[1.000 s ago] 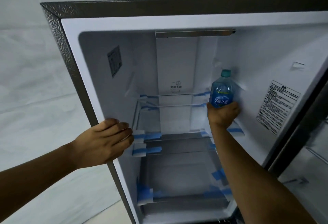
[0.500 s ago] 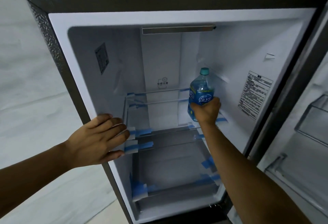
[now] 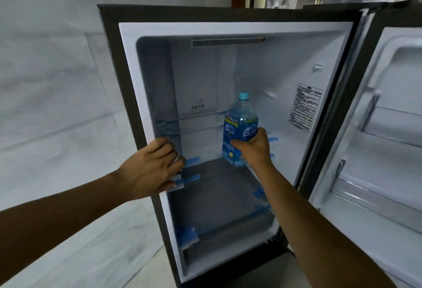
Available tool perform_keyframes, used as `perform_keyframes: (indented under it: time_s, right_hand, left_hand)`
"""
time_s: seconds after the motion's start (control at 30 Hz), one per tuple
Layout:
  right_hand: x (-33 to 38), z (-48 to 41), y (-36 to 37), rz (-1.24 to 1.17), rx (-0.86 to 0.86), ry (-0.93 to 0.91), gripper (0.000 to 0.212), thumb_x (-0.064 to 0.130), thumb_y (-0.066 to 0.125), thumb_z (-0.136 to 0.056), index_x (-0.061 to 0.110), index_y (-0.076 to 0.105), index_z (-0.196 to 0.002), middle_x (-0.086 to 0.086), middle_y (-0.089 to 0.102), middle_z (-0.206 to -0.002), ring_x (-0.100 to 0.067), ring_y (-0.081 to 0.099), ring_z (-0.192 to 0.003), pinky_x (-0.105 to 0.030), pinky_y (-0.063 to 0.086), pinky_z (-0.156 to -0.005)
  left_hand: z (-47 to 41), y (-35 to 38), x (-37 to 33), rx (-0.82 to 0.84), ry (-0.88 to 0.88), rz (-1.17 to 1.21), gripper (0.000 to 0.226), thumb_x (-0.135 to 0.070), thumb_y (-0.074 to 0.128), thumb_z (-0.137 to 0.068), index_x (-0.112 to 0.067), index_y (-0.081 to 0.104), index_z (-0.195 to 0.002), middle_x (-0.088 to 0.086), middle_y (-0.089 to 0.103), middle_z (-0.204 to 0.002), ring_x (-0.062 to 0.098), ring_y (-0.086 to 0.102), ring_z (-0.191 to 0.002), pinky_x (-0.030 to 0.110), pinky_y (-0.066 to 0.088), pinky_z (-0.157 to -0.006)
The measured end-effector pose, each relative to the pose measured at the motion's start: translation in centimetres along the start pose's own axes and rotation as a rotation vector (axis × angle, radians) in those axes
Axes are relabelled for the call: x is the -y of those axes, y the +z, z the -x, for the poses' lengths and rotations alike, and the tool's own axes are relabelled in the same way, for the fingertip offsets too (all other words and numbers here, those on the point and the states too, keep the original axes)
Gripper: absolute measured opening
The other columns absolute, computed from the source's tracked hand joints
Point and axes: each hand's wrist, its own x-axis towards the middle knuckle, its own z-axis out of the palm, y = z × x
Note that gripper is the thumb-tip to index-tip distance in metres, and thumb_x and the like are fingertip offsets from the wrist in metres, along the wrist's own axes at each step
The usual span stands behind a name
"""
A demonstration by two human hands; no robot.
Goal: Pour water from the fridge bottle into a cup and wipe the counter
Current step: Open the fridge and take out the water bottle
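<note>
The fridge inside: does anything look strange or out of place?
Yes. Blue tape strips hold the shelves, like transport packing left on. Only the bottle, gripped by the right hand, is inside. Nothing spilled.

At frame centre the right hand (image 3: 254,150) gripped the blue-labelled bottle (image 3: 239,128) inside the open fridge (image 3: 127,77); the left hand (image 3: 150,169) pressed its left edge

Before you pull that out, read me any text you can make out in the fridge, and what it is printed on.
Bottle, in the right hand: blue label with white and yellow Chinese characters, too blurred to quote.
Back wall mark: round logo over a short line of characters, too small to read.
Right wall sticker: dense printed lines, unreadable.
Left hand rests on the fridge frame; no text there.
</note>
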Motion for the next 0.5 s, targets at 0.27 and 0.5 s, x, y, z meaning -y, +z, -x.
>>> perform_keyframes:
  time_s: [0.27, 0.5]
  right_hand:
    - [2.3, 7.2, -1.8, -0.120, 0.026, 0.102, 0.075, 0.017, 0.090, -0.054, 0.008, 0.055, -0.120, -0.007, 0.071, -0.112, -0.018, 0.073, -0.095, -0.033, 0.062, -0.072]
    - [4.6, 12.4, -4.6, -0.182, 0.069, 0.085, 0.058, -0.002, 0.085, -0.070, 0.009, 0.051, -0.116, -0.003, 0.070, -0.106, -0.013, 0.071, -0.091, -0.027, 0.061, -0.072]
  left_hand:
    - [-0.1, 0.0, 0.2, 0.004, 0.031, 0.029, 0.069, -0.060, 0.079, -0.069, -0.009, 0.067, -0.112, 0.015, 0.071, -0.096, 0.037, 0.063, -0.095, 0.048, 0.035, -0.103]
    - [-0.8, -3.1, -2.1, -0.054, -0.162, 0.349, 0.067, -0.071, 0.064, -0.075, -0.019, 0.066, -0.118, 0.005, 0.072, -0.104, 0.029, 0.063, -0.099, 0.042, 0.041, -0.095]
